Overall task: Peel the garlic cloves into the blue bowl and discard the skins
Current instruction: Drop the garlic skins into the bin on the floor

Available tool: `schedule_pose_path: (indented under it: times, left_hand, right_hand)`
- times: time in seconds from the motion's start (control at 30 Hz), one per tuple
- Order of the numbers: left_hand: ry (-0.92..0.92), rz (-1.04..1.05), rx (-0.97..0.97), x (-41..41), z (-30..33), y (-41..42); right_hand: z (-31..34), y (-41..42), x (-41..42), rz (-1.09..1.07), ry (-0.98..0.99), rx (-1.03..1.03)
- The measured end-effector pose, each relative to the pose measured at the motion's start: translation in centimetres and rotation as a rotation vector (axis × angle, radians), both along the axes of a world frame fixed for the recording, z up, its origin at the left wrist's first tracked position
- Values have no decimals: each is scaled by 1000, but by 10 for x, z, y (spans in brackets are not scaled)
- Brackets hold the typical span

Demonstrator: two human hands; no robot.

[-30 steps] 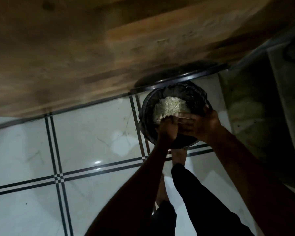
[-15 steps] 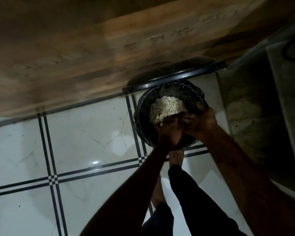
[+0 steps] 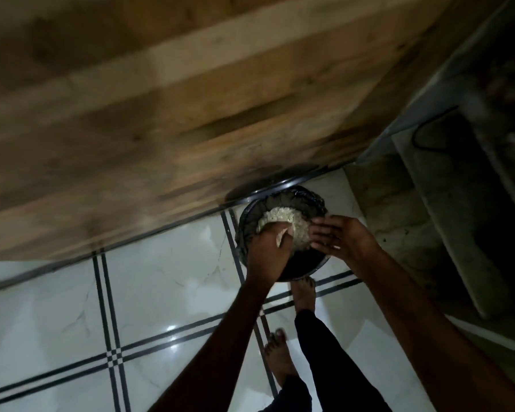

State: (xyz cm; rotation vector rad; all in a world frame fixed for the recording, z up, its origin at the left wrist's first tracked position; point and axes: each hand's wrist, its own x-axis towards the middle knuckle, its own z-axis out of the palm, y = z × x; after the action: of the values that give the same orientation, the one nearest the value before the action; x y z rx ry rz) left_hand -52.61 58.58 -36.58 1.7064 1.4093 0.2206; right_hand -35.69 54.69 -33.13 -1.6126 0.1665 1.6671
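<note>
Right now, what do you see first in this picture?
Two hands over a black bin on the tiled floor, by a wooden cabinet. The left hand holds a pale skin; the right hand is spread open. A pale pile of scraps lies in the bin.

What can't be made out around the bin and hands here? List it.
Head view only:
- Bin: its near inside is covered by both hands; the dim light hides its depth.
- Left hand: its fingers are turned away and blurred, so its hold on the pale skin piece is unclear.
- Right hand: what its palm holds, if anything, is hidden.
- Blue bowl: not in frame.
</note>
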Motion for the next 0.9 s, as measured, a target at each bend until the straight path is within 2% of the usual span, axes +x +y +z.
schedule_pose_path:
  times: [0.07, 0.23, 0.37, 0.47, 0.67, 0.8, 0.9]
  left_hand:
    - [-79, -7, 45, -6, 48, -14]
    - [-182, -26, 219, 6, 174, -52]
    - [-347, -41, 94, 41, 276, -105]
    - [-454, -164, 43, 74, 337, -165]
    - [-559, -513, -104, 153, 395, -283]
    - [-598, -706, -250, 212, 418, -369]
    - [-548, -807, -329, 255, 420, -444]
  right_hand:
    - [50, -17, 4, -5, -93, 34]
    - [186, -78, 14, -45, -183, 152]
    - [281, -156, 29, -225, -213, 241]
    - [340, -228, 47, -406, -256, 233]
    - [412, -384, 89, -770, -282, 176]
    - [428, -494, 119, -901, -343, 160]
    - [433, -575, 142, -982, -423, 159]
